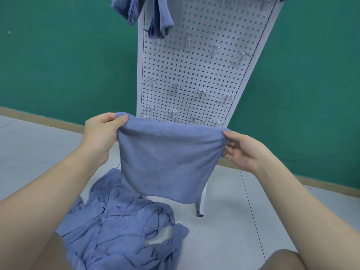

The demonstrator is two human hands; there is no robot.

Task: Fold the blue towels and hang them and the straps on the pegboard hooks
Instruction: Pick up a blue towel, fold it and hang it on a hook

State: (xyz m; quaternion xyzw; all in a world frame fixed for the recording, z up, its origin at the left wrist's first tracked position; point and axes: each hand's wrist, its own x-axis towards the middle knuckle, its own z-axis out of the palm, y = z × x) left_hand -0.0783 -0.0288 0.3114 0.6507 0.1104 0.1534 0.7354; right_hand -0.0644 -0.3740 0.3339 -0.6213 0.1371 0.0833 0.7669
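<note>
Your left hand [101, 131] pinches the folded towel [167, 162] at its top left corner, thumb over the fold, and your right hand [241, 151] pinches the top right corner, so it hangs between them before the pegboard [194, 71]. Keep the top edge taut and level, and bring the corners together squarely before choosing a free hook [176, 87]. More towels and straps [120, 227] lie heaped on the floor below; two towels [148, 14] already hang up top. No writing is readable.

Towel [165, 162] hangs before the pegboard [194, 75], above a pile [120, 230], perhaps straps.
</note>
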